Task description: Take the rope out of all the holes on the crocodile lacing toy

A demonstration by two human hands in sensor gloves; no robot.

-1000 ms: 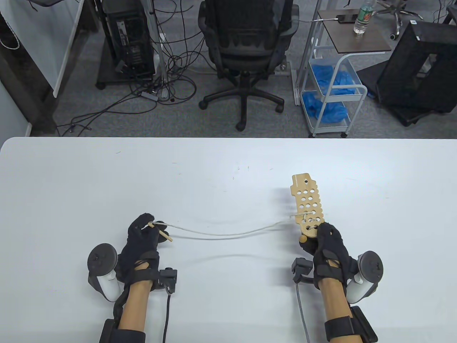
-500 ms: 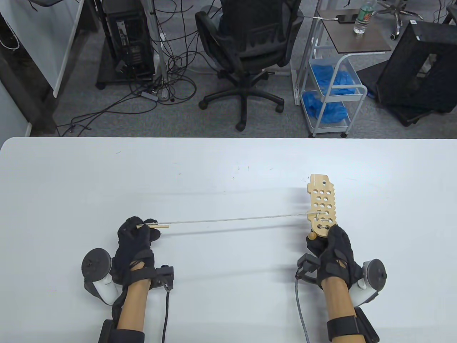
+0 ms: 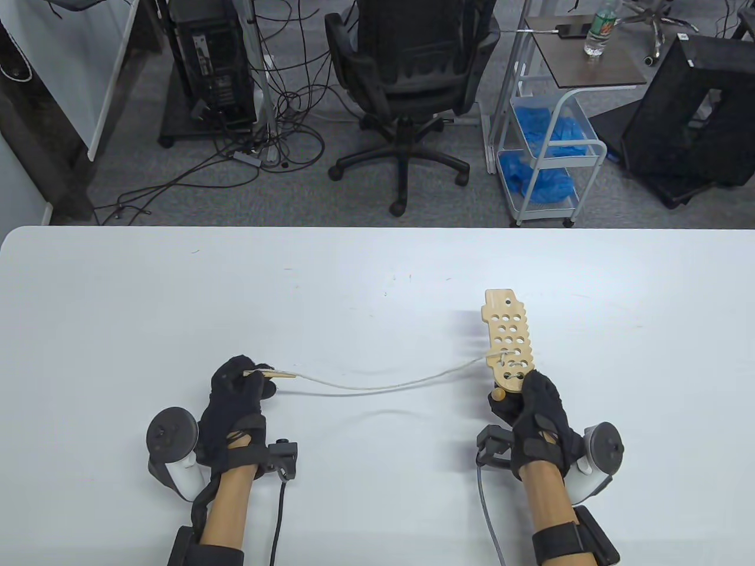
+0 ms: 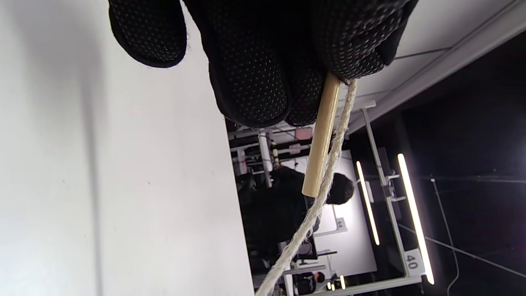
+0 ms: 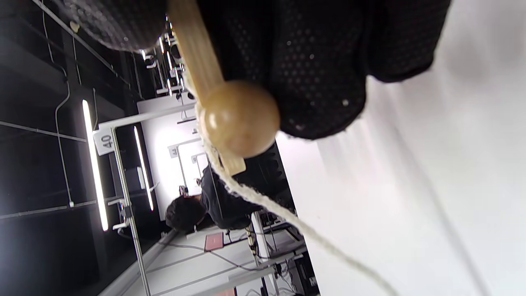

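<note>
I am holding the pale wooden crocodile-shaped lacing board (image 3: 508,340) in my right hand (image 3: 538,413), in the lower right of the table view, lifted above the white surface (image 3: 377,265) and casting a shadow there. My right grip is curling round the board's near end, and the far, notched end is pointing toward the top of the frame. In the right wrist view my gloved fingers (image 5: 312,61) are wrapping the board's edge, and a round wooden bead (image 5: 238,119) is sitting at that end just below them.

The cream twisted rope (image 3: 383,384) is running from the holes nearest my right hand, sagging in a shallow curve across the lower middle of the frame, over to my left hand (image 3: 236,392) in the lower left. Most of the board's holes are showing bare; only the few closest to my right grip are carrying rope.

My left grip is pinching the thin light wooden lacing needle (image 3: 272,373) at the rope's end. In the left wrist view the needle (image 4: 321,135) is sticking out from between my fingertips (image 4: 250,82), with the rope (image 4: 328,172) lying right alongside it and trailing off toward the bottom of the frame.
</note>
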